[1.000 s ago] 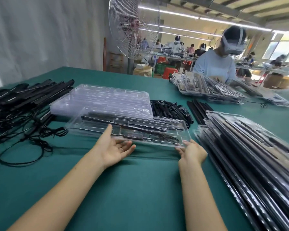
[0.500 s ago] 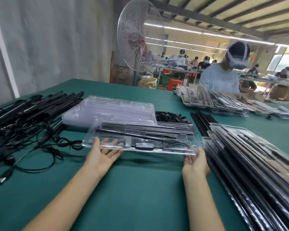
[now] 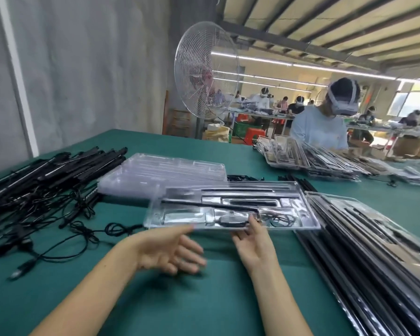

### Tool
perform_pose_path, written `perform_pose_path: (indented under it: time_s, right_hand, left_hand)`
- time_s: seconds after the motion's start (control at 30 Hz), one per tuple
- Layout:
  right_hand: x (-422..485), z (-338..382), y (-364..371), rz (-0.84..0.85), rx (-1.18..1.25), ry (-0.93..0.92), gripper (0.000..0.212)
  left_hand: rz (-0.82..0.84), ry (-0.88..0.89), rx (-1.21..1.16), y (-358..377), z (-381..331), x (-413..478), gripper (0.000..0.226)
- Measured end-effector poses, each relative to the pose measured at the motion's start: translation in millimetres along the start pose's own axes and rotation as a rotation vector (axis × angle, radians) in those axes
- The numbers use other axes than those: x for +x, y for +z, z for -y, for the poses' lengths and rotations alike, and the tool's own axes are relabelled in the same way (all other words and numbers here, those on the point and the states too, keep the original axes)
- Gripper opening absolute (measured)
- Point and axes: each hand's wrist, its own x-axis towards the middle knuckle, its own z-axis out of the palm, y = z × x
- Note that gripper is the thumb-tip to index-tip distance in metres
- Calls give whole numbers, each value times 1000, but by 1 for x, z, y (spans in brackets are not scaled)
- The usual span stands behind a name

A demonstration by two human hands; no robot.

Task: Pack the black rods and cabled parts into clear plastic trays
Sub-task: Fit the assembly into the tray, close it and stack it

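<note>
**Tray in my right hand, left hand off**

Head view. I hold 1 clear tray (image 3: 230,207) above the green table (image 3: 204,299). It is thin, glossy moulded plastic, a long rectangle with rounded corners and shallow slots pressed into it. A slim black rod (image 3: 209,205) lies in 1 slot, and a coiled cable (image 3: 277,218) sits in a pocket near the right end.

My right hand (image 3: 252,241) pinches the middle of the tray's near edge, thumb on top and fingers beneath. My left hand (image 3: 165,251) holds nothing: palm up, fingers spread and blurred, just below the near-left part of the tray. I cannot tell whether its thumb touches the edge.

Half a second ago each hand held 1 end of the tray. Now the left has let go, the right has shifted from the end to the middle, and the tray sits further right, its right end over the stack of packed trays (image 3: 374,238).

The tray's long axis runs left to right across my view, roughly level. The rod inside follows that length at a slight slant.

Behind the tray lies a stack of empty trays (image 3: 165,173), frosted-looking where they overlap. At far left is a heap of black rods (image 3: 58,170), matt, with thin tangled cables. A wire-caged fan (image 3: 205,73) stands beyond the table.
</note>
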Motion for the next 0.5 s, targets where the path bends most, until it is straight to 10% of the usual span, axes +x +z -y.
perform_pose_path:
  time_s: [0.13, 0.3, 0.5]
  right_hand:
    - [-3, 1, 10, -25, -154, -141, 16]
    - [-17, 4, 26, 12, -174, -238, 14]
    - [-20, 15, 24, 54, -183, -256, 26]
  left_hand:
    - [-32, 269, 498, -3, -36, -29, 38]
    - [-692, 624, 1133, -22, -90, -13, 82]
    - [-164, 44, 741, -44, -87, 5, 93]
